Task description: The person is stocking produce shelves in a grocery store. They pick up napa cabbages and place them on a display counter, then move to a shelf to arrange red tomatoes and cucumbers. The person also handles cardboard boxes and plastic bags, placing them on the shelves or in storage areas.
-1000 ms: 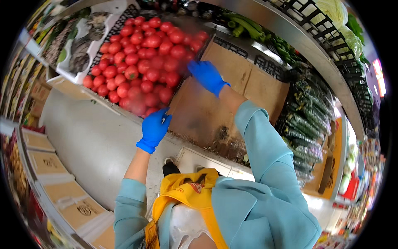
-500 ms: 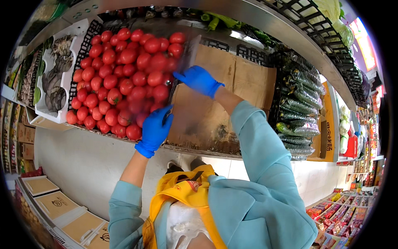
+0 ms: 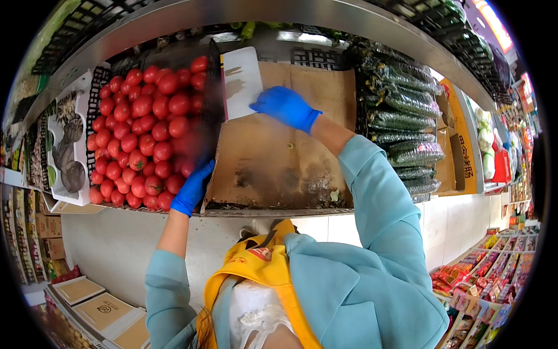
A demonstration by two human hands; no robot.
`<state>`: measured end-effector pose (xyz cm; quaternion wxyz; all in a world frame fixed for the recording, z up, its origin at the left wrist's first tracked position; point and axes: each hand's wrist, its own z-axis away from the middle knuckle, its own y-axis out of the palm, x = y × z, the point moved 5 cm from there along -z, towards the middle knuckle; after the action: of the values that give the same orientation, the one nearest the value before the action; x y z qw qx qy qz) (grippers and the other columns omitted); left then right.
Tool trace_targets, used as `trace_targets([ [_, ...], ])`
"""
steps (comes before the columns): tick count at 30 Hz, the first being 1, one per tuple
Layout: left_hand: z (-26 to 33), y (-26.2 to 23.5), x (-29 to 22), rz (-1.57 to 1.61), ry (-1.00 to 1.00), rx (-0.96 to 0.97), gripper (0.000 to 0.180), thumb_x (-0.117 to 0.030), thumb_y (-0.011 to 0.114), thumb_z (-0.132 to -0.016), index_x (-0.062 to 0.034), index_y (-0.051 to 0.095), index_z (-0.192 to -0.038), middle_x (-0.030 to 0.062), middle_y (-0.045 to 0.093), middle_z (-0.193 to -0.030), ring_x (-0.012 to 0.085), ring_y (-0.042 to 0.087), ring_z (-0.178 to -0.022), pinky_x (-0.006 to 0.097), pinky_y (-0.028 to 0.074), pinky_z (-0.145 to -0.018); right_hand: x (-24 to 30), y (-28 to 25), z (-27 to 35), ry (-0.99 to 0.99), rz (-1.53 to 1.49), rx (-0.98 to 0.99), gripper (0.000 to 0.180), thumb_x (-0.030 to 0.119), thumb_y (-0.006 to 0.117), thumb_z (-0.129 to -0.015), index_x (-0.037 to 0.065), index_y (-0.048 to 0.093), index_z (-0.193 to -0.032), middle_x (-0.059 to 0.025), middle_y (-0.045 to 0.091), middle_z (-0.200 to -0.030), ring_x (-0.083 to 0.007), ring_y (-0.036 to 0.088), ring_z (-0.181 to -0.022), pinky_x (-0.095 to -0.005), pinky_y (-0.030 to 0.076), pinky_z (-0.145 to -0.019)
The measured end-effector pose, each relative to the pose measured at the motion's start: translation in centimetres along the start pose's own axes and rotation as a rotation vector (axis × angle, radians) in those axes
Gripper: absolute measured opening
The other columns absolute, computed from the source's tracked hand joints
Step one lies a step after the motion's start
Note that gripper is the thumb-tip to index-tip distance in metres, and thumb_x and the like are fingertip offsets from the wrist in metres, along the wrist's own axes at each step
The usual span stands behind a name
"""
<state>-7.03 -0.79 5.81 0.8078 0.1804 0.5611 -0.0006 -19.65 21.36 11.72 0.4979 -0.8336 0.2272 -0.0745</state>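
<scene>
My right hand (image 3: 286,109), in a blue glove, has its fingers closed on the lower right edge of a white board (image 3: 244,78) with brownish stains. The board lies over the far left part of a flattened brown cardboard sheet (image 3: 273,151). To its left, red tomatoes (image 3: 145,125) fill a dark crate. My left hand (image 3: 194,187), also blue-gloved, rests at the crate's near right corner. Its fingers stretch along the side beside the tomatoes, partly lost in blur; I see nothing held in it.
Plastic-wrapped cucumbers (image 3: 410,125) lie in a stack to the right. A white foam box (image 3: 72,157) of dark mushrooms stands left of the tomatoes. Over the far side runs a metal shelf edge (image 3: 279,13). Cartons (image 3: 104,314) stand at the lower left.
The white board now shows its broad face over the cardboard, with my right hand at its edge. My left hand appears lower, at the crate corner. The whole view has shifted.
</scene>
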Motion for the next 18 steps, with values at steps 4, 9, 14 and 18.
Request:
trace_targets([
  [4,-0.6,-1.2,1.5,-0.368,0.017,-0.046,0.061,-0.030,0.052,-0.089,-0.0003,0.027,-0.137,0.0081,0.031,-0.140,0.0173,0.028,-0.128,0.028,0.022,-0.105,0.9,-1.0,0.4,0.112,-0.037,0.074,0.030,0.014,0.058,-0.077,0.012,0.059,-0.107,-0.0084,0.059,-0.098,-0.0274,0.057,-0.091,-0.0359,0.047,-0.078],
  [9,-1.6,-2.3,2.2,-0.261,-0.080,-0.030,0.057,-0.030,0.057,-0.087,0.0004,0.038,-0.131,0.0079,0.041,-0.131,0.0172,0.037,-0.120,0.028,0.026,-0.102,3.1,-4.7,6.2,0.472,-0.220,0.004,0.036,0.024,0.061,-0.080,0.007,0.057,-0.112,-0.0148,0.057,-0.109,-0.0320,0.055,-0.099,-0.0371,0.046,-0.083],
  [14,-2.2,-1.1,1.3,-0.335,-0.036,-0.121,0.053,-0.024,0.065,-0.080,0.0002,0.046,-0.123,0.0081,0.049,-0.120,0.0170,0.045,-0.110,0.029,0.035,-0.095,6.5,-6.4,16.0,0.907,-0.580,0.299,0.036,0.026,0.058,-0.085,0.003,0.057,-0.113,-0.0169,0.058,-0.111,-0.0315,0.055,-0.103,-0.0351,0.045,-0.086],
  [18,-4.2,1.0,0.8,-0.477,0.100,-0.200,0.047,-0.022,0.070,-0.075,0.0003,0.052,-0.113,0.0101,0.058,-0.106,0.0197,0.055,-0.094,0.032,0.043,-0.083,11.2,-7.0,20.0,1.220,-0.679,0.246,0.033,0.022,0.058,-0.085,0.003,0.057,-0.112,-0.0178,0.059,-0.109,-0.0312,0.058,-0.100,-0.0337,0.046,-0.084],
])
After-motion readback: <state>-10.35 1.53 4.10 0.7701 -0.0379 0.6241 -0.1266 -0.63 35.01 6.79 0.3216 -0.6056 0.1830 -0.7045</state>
